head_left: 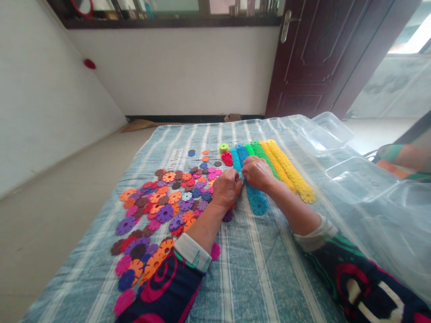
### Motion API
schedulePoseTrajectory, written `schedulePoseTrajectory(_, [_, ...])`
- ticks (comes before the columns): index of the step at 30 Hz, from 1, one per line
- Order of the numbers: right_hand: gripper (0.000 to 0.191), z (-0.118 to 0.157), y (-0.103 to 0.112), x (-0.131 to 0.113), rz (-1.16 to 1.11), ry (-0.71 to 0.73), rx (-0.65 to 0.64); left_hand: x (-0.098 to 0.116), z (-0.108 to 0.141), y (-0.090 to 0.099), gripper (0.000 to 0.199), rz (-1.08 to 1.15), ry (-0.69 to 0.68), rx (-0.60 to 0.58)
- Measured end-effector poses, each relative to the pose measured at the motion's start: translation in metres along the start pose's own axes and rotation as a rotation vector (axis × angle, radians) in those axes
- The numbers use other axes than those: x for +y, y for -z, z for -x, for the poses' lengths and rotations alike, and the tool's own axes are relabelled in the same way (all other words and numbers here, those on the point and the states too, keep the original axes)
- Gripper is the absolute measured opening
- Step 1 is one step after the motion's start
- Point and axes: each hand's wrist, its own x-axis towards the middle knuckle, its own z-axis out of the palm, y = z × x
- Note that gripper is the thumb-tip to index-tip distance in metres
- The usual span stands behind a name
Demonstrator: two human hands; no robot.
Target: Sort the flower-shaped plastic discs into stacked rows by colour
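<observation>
- While loose discs spread across the left, apparently for easy picking, blue rows lie beside green rows and yellow rows, likely grouped by colour.
- Left hand and right hand bend close at the blue rows, presumably steadying them.
- Fingers curl; whether either grip clamps a disc, cannot tell.

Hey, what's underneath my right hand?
On the near and far sides of your right hand, blue discs show; green discs show beyond it. Whatever lies directly beneath is covered.
</observation>
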Motion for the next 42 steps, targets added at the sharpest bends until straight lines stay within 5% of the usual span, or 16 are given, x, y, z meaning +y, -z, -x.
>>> schedulePoseTrajectory(14, [0.022, -0.002, -0.003, 0.004, -0.088, -0.027, 0.043, 0.002, 0.001, 0.002, 0.020, -0.004, 0.102, 0.012])
schedulePoseTrajectory(35, [0.019, -0.001, -0.001, 0.007, -0.096, -0.067, 0.078, 0.001, 0.000, -0.002, 0.022, 0.017, 0.067, 0.053])
schedulePoseTrajectory(42, [0.018, 0.007, 0.010, -0.002, -0.144, -0.035, 0.149, -0.011, -0.009, 0.039, 0.013, 0.086, 0.096, 0.252])
